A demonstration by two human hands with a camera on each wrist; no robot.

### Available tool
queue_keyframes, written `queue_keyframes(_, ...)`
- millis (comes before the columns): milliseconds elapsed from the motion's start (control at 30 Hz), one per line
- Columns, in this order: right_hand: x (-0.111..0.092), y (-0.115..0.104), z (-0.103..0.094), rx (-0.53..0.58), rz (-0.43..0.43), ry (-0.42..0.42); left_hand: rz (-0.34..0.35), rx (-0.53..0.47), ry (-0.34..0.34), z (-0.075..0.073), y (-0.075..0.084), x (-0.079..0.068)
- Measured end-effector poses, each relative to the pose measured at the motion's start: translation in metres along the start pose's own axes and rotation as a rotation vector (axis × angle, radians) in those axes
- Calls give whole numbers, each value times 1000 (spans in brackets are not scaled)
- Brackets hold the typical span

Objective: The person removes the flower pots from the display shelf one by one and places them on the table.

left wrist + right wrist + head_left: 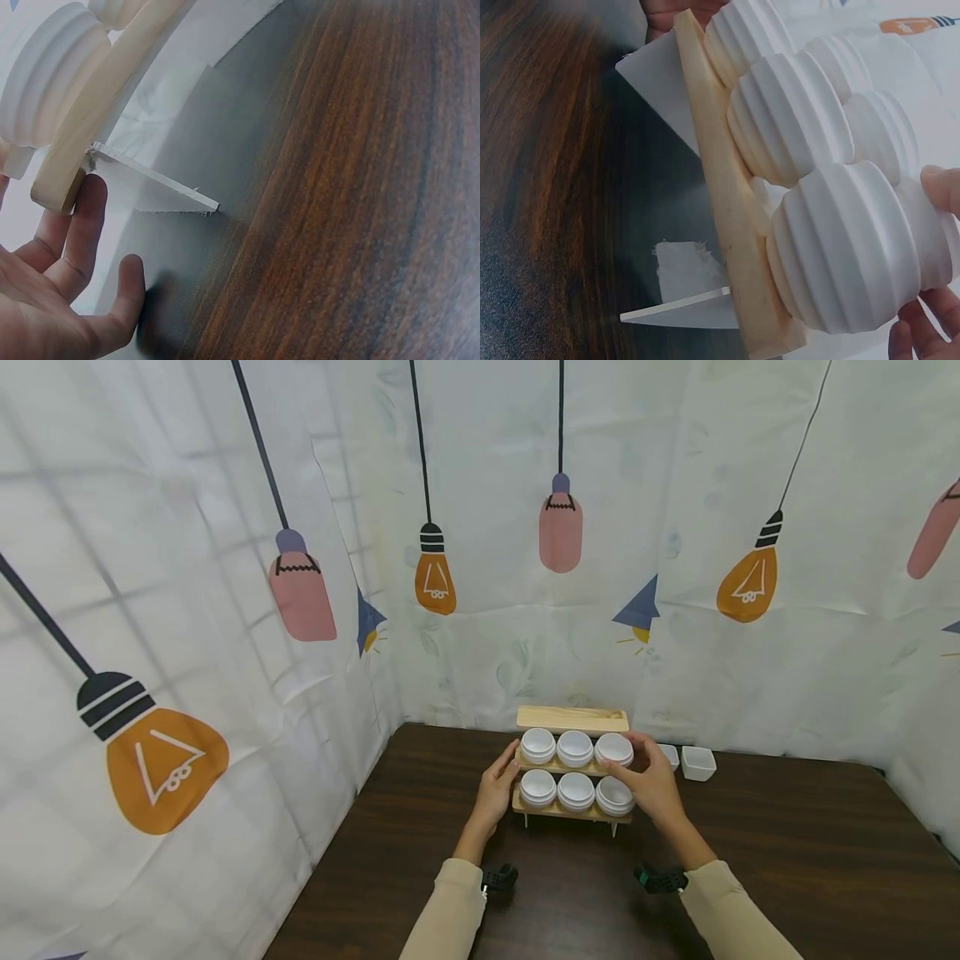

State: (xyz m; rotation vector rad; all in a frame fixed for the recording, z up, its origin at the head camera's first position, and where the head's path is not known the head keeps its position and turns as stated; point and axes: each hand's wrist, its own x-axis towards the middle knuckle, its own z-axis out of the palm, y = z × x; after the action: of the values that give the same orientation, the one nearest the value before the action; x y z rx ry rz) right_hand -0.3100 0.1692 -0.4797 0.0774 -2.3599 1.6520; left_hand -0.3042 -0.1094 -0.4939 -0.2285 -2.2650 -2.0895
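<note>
A tiered wooden rack (pixel 572 812) stands on the table with two rows of white ribbed bowls, three in each row. My right hand (pixel 651 783) is at its right end and holds the upper-row right bowl (pixel 614 749). In the right wrist view the thumb (pixel 939 189) lies against that bowl, with other fingers below it. On the left side, my left hand (pixel 495 789) touches the rack. In the left wrist view a fingertip (pixel 93 191) meets the end of a wooden shelf (pixel 64 169), and the thumb stands apart from it.
Two small white square dishes, one partly hidden by the right hand, stand right of the rack; the outer dish (pixel 698 764) shows whole. A bare wooden strip (pixel 572 719) tops the rack. Behind the dark table (pixel 795 843) hangs a printed curtain (pixel 495 635).
</note>
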Motion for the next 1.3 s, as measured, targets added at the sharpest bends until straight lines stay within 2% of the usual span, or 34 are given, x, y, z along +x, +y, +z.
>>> queue_keyframes(333,-3,-5,-9,104,-5,63,7,0,-10,0,1,0)
queue_keyframes(700,-9,-1,-18,82,12,83,8,-8,5,2,-1,1)
queue_keyframes(1067,-17,8,-22,126,66,95,3,-14,8,2,-1,1)
queue_keyframes(1300,-19,12,-24,157,88,142,7,-17,-11,1,-1,1)
